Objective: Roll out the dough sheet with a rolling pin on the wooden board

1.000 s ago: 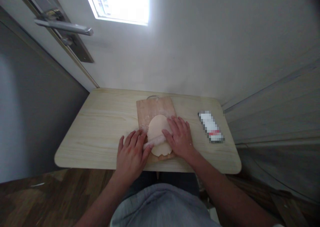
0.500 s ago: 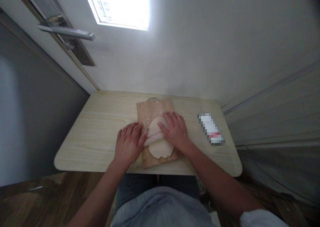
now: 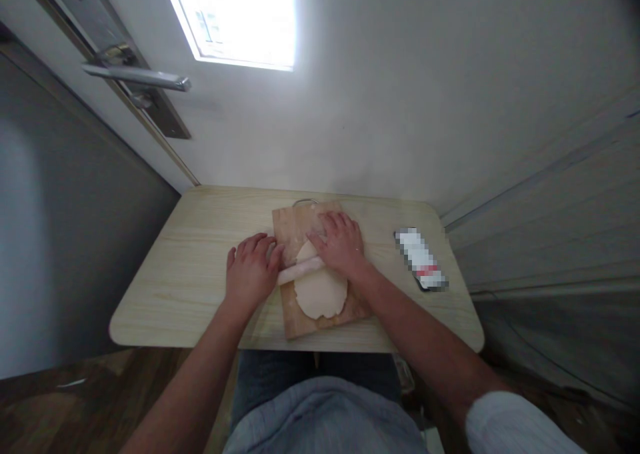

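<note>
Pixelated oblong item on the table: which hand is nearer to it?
Right. The right hand, over the cutting board, is left of the item, apart; the left hand is farther left, by the left end of the rolling pin.

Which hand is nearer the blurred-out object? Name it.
The right hand, at the end of the rolling pin toward the blurred-out object; the left hand is at the opposite end, farther away.
</note>
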A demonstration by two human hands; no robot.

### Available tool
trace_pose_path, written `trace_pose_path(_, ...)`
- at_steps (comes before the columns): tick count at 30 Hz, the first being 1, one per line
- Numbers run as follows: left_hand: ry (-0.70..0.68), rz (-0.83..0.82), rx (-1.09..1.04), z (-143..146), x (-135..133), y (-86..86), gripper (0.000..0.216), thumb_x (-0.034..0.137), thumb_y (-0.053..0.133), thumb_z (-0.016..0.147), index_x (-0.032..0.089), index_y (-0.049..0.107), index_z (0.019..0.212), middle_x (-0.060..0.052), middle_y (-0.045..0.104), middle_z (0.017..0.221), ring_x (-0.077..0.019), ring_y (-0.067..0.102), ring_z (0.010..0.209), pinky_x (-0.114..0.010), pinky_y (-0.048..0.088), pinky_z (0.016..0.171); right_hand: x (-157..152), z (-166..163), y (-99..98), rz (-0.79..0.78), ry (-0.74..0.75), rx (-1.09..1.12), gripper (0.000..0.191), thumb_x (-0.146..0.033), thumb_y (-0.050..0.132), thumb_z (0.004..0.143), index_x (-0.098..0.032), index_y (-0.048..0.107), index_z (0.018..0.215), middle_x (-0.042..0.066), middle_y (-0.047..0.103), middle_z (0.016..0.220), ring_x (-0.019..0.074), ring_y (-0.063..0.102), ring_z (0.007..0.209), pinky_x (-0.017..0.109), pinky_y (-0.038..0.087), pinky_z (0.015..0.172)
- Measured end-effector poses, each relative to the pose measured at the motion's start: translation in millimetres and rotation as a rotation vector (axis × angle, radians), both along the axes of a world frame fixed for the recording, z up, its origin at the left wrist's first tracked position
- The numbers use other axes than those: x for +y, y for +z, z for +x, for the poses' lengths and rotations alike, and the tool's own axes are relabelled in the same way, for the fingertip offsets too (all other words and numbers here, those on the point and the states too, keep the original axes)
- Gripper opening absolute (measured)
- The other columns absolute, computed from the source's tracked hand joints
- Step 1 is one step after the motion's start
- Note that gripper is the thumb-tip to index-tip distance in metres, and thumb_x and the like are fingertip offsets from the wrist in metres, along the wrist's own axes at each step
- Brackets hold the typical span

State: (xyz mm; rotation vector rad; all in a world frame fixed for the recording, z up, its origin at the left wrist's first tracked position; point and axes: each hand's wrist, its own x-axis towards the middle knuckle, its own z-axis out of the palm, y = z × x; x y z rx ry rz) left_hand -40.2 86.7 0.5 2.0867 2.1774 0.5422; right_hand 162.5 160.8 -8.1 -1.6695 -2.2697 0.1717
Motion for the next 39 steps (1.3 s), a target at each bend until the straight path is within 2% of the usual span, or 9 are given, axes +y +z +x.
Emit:
trace_pose_path(5, 0.01, 0.021, -0.043, -4, 9, -1.0, 0.04, 0.045, 0.042, 0.1, 0.02, 0.07, 0.114, -0.011, 0.07, 0.126, -0.0295, 0.06, 0.121, -0.049, 0.044, 0.105, 8, -5, 3.3, 0.004, -0.012, 0.01, 0.057, -0.058, 0.049, 0.098, -0.019, 0.057, 0.139, 0.015, 0.059, 0.142, 0.0337, 0.048, 0.131, 0.052, 0.035, 0.11)
trace_pose_path(10, -0.014, 0.025, -0.052, -3, 3, -4.0, 0.041, 0.045, 0.04, 0.101, 0.02, 0.069, 0.115, -0.011, 0.069, 0.127, -0.0285, 0.061, 0.12, -0.048, 0.045, 0.104, 1, -2, -0.7, -0.007, -0.02, -0.006, 0.058, -0.058, 0.048, 0.098, -0.021, 0.056, 0.141, 0.015, 0.056, 0.145, 0.0343, 0.044, 0.136, 0.054, 0.032, 0.112)
trace_pose_path(17, -0.09, 0.076, -0.068, 7, -26, -8.3, 0.044, 0.047, 0.041, 0.101, 0.017, 0.062, 0.125, -0.014, 0.064, 0.133, -0.0297, 0.058, 0.125, -0.049, 0.045, 0.107, -33, 16, -4.0, 0.028, 0.021, 0.025, 0.056, -0.054, 0.046, 0.099, -0.02, 0.054, 0.144, 0.014, 0.053, 0.149, 0.0361, 0.042, 0.137, 0.056, 0.03, 0.114)
trace_pose_path(22, -0.185, 0.095, -0.072, 15, -53, -4.7, 0.041, 0.045, 0.046, 0.101, 0.017, 0.059, 0.127, -0.015, 0.063, 0.132, -0.0298, 0.056, 0.125, -0.048, 0.043, 0.109, -66, 30, -3.1, 0.037, 0.019, 0.025, 0.054, -0.051, 0.045, 0.1, -0.022, 0.052, 0.145, 0.011, 0.049, 0.154, 0.0375, 0.035, 0.144, 0.061, 0.026, 0.117)
trace_pose_path(25, -0.235, 0.084, -0.085, 16, -67, -0.7, 0.035, 0.045, 0.05, 0.099, 0.019, 0.062, 0.119, -0.013, 0.066, 0.125, -0.0284, 0.057, 0.119, -0.046, 0.044, 0.106, -85, 38, -5.3, 0.033, 0.01, 0.052, 0.052, -0.051, 0.044, 0.101, -0.022, 0.053, 0.143, 0.011, 0.047, 0.155, 0.037, 0.034, 0.145, 0.063, 0.026, 0.116)
trace_pose_path(27, -0.242, 0.054, -0.074, 14, -74, 0.6, 0.03, 0.046, 0.051, 0.099, 0.021, 0.065, 0.107, -0.01, 0.069, 0.113, -0.0271, 0.06, 0.108, -0.045, 0.047, 0.098, -96, 43, -8.7, 0.032, 0.013, 0.105, 0.049, -0.05, 0.045, 0.101, -0.022, 0.055, 0.14, 0.012, 0.05, 0.152, 0.0353, 0.037, 0.144, 0.062, 0.027, 0.116)
trace_pose_path(32, -0.125, 0.063, 0.068, 13, -78, -1.5, 0.04, 0.041, 0.044, 0.102, 0.022, 0.064, 0.074, -0.006, 0.066, 0.079, -0.0251, 0.058, 0.084, -0.042, 0.042, 0.076, -106, 53, -16.1, 0.095, 0.027, 0.337, 0.036, -0.044, 0.049, 0.101, -0.021, 0.063, 0.125, 0.012, 0.06, 0.137, 0.0291, 0.047, 0.136, 0.055, 0.034, 0.116)
trace_pose_path(35, -0.137, 0.115, 0.077, 19, -72, -0.9, 0.043, 0.038, 0.043, 0.103, 0.023, 0.063, 0.069, -0.005, 0.065, 0.073, -0.0238, 0.057, 0.081, -0.041, 0.038, 0.075, -104, 57, -13.6, 0.111, 0.034, 0.468, 0.031, -0.04, 0.049, 0.101, -0.02, 0.065, 0.119, 0.012, 0.063, 0.13, 0.0261, 0.053, 0.129, 0.049, 0.041, 0.113)
trace_pose_path(39, -0.159, 0.139, 0.064, 29, -56, 3.8, 0.041, 0.039, 0.044, 0.102, 0.023, 0.065, 0.071, -0.005, 0.067, 0.076, -0.0242, 0.058, 0.085, -0.042, 0.038, 0.08, -96, 66, -6.5, 0.078, -0.023, 0.553, 0.03, -0.039, 0.049, 0.101, -0.02, 0.065, 0.119, 0.012, 0.065, 0.125, 0.0236, 0.059, 0.121, 0.043, 0.048, 0.107)
